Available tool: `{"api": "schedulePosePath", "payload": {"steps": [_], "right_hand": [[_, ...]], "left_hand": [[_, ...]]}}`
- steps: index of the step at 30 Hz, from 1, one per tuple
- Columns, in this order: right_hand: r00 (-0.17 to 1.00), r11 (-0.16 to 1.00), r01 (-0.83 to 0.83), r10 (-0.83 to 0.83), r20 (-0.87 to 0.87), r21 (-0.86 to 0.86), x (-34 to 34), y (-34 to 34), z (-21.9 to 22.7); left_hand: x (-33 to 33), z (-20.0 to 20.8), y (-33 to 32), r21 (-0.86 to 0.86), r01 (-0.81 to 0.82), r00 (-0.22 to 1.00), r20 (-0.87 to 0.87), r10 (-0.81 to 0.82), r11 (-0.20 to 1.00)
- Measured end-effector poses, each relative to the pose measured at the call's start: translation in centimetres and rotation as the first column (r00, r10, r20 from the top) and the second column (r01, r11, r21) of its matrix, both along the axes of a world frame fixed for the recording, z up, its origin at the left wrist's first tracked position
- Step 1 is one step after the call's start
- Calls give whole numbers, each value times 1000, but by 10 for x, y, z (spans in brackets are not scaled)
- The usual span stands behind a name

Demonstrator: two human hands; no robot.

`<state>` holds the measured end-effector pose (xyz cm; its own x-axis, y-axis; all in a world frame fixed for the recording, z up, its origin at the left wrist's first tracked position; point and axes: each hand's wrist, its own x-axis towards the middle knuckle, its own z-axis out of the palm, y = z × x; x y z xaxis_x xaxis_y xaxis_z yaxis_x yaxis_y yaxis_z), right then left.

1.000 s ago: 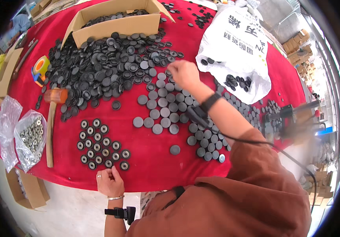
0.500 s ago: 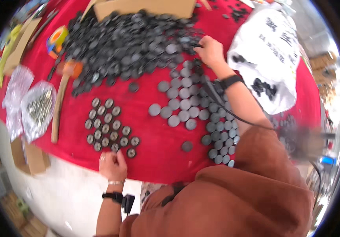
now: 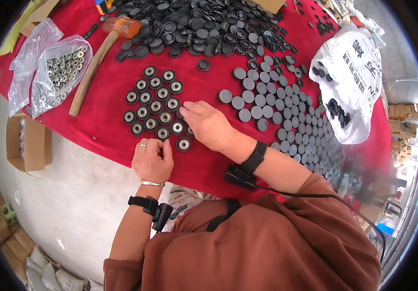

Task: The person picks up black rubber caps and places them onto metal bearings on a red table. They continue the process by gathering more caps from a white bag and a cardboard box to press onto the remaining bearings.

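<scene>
Several black round caps with metal bearings set in them (image 3: 165, 118) lie in a loose cluster on the red cloth (image 3: 107, 126). My left hand (image 3: 152, 162) rests at the cluster's near edge, its fingers curled and its fingertips beside the lowest caps; whatever they grip is hidden. My right hand (image 3: 209, 125) reaches in from the right, fingers pinched at the cluster's right side. A dark edge, seemingly a black cap (image 3: 179, 114), shows at its fingertips, mostly covered. Rows of plain grey-faced caps (image 3: 286, 104) lie right of that hand.
A heap of black caps (image 3: 199, 29) spreads at the back. On the left lie a mallet (image 3: 92, 72) with an orange head and a clear bag of metal bearings (image 3: 66, 70). A white sack (image 3: 347, 82) stands at the right; an open cardboard box (image 3: 29, 143) sits below the table edge.
My right hand has come from the heap at the back to the bearing cluster, close to my left hand. The view has shifted, so the table things appear higher up.
</scene>
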<state>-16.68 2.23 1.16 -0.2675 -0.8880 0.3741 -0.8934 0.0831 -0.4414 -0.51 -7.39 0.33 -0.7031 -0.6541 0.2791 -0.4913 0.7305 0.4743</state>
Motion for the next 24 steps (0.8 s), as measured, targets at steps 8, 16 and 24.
{"api": "schedulePosePath", "payload": {"steps": [8, 16, 24], "right_hand": [[843, 934, -72, 245, -480, 350, 8, -9, 19], [899, 973, -64, 154, -410, 224, 6, -1, 4], [980, 985, 116, -93, -178, 128, -73, 39, 46]], "left_hand": [[1, -1, -1, 29, 5, 1000, -9, -5, 1000], [2, -3, 2, 15, 37, 999, -4, -37, 999], [3, -7, 2, 34, 12, 999, 32, -13, 999]]}}
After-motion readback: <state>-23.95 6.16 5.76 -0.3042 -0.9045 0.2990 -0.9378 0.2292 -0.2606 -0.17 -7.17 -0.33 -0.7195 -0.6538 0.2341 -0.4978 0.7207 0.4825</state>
